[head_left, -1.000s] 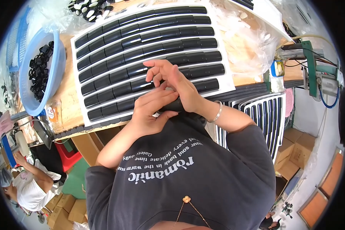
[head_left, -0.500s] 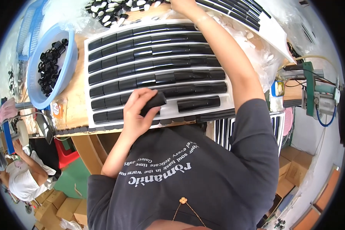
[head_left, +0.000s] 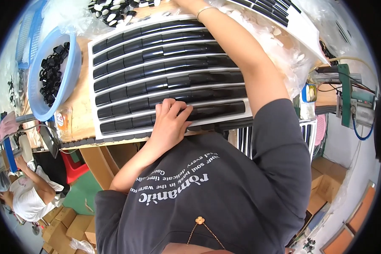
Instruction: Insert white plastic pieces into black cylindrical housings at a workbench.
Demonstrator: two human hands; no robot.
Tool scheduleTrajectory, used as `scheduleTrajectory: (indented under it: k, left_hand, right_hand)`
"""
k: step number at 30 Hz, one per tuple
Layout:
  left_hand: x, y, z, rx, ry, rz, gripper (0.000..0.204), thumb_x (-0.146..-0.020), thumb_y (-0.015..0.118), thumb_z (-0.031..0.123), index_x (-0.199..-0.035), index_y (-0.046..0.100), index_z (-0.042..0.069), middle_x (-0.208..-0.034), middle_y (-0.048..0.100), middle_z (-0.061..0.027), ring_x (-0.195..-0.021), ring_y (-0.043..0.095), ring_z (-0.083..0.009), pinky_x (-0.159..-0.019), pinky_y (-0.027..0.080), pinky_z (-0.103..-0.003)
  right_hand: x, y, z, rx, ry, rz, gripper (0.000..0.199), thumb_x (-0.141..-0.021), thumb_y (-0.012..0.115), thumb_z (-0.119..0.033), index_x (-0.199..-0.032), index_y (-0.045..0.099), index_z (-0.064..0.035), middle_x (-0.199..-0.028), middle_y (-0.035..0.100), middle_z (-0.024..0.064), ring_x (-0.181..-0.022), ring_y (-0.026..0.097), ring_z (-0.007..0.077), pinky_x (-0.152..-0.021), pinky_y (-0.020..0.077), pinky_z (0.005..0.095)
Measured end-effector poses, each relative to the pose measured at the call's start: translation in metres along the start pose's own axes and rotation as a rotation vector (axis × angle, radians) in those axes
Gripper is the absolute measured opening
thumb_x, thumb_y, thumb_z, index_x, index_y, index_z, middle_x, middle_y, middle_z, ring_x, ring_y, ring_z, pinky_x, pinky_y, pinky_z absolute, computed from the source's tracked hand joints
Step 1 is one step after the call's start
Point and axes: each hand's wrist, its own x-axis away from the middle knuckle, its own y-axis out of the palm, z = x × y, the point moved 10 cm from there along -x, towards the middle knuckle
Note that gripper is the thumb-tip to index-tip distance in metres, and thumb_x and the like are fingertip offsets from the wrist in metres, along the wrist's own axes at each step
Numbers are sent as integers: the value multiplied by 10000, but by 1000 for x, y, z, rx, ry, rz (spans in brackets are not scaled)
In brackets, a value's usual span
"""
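My left hand (head_left: 171, 120) rests over the nearest row of a white sheet (head_left: 94, 91) covered with rows of glossy black rectangular pieces (head_left: 156, 86). Its fingers and thumb are bent round a black piece in that row, mostly hidden under them. Beyond the sheet, my right arm reaches across to the far side of the table. Only part of my right hand (head_left: 191, 5) shows at the top edge, near a pile of small black and white pieces (head_left: 112, 12); its fingers are out of the picture.
A blue basin (head_left: 76, 70) of small black parts stands left of the sheet. Another sheet of black strips (head_left: 302, 31) and crumpled clear plastic (head_left: 279, 55) lie at the far right. Clamped metal equipment (head_left: 347, 95) is at the right. A co-worker in white (head_left: 31, 192) sits at lower left.
My left hand has moved right and set the black piece it held down into the gap in the nearest row. My right hand has shifted left and farther out of the picture.
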Motion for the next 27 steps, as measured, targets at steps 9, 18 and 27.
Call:
scheduleTrajectory:
  k: [9,18,27]
  left_hand:
    - [-25,36,58,-57,382,-218,440,-697,700,95,-1118,582,57,-1130,517,-90,-1017,476,-263,-812,364,-370]
    - [-31,47,33,-130,272,-271,327,-757,688,102,-1059,567,131,-1093,490,-108,-956,499,-279,-802,417,-373]
    - [-23,18,24,195,119,82,614,-679,737,13,-1244,497,13,-1024,606,-123,-931,567,-304,-807,451,-393]
  right_hand:
    - [75,-153,72,-1144,522,262,313,-839,504,-9,-1149,542,12,-838,625,197,-784,630,360,-714,511,409]
    - [272,-193,17,-1631,914,84,267,-853,660,15,-1103,567,15,-746,591,-9,-591,505,38,-525,376,170]
    - [333,-204,-44,-1470,1044,192,141,-806,716,45,-913,624,45,-840,646,57,-720,590,69,-623,461,191]
